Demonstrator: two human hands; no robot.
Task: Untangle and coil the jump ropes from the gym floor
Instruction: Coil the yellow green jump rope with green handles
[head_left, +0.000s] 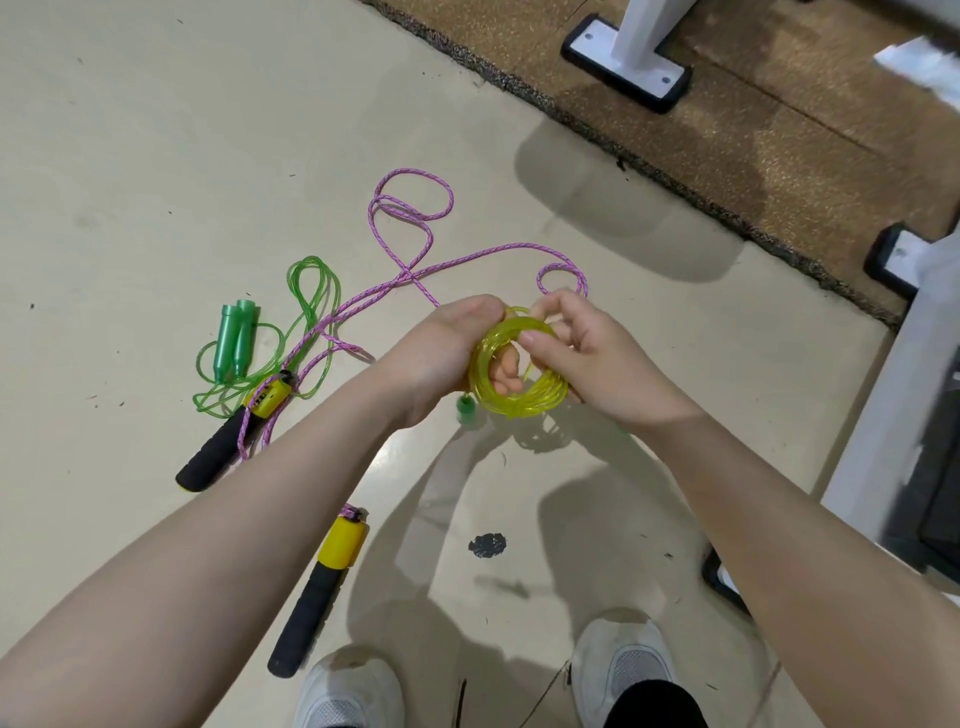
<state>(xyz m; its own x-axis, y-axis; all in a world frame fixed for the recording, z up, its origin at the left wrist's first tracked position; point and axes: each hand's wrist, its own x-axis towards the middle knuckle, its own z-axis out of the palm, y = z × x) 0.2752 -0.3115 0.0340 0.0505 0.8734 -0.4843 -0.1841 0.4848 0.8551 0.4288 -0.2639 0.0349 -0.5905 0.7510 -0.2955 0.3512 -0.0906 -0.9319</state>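
Pale, scuffed gym flooring (156, 130) fills the view, meeting a brown rubber mat (727, 130) where white equipment feet (626, 65) stand. Held above it, between the two hands, is the yellow rope (517, 366), already wound into a tight ring of many turns. The left hand (441, 358) has its fingers curled through the ring's centre, their tips showing inside the loop, so the coil hangs around them. The right hand (587, 358) grips the ring's far side, thumb and forefinger pinched together on a strand at the top, apparently the loose tail. A small green end piece (466, 409) hangs just below the left fingers. Judging by this, the step in hand is finishing off the coil: the tail wants tucking or wrapping across the turns while the left fingers keep steady tension from inside, otherwise the springy plastic cord will likely spring open. Keeping the pinch close to the bundle should stop turns slipping over one another. Beyond the fingers on the floor lies the pink rope (415, 208), sprawled in loose loops with its two yellow-and-black handles (322, 587) lying below the left forearm. Crossing it is the green rope (311, 291) beside its green handles (236, 338); both are uncoiled. White shoes (621, 660) show at the bottom edge.
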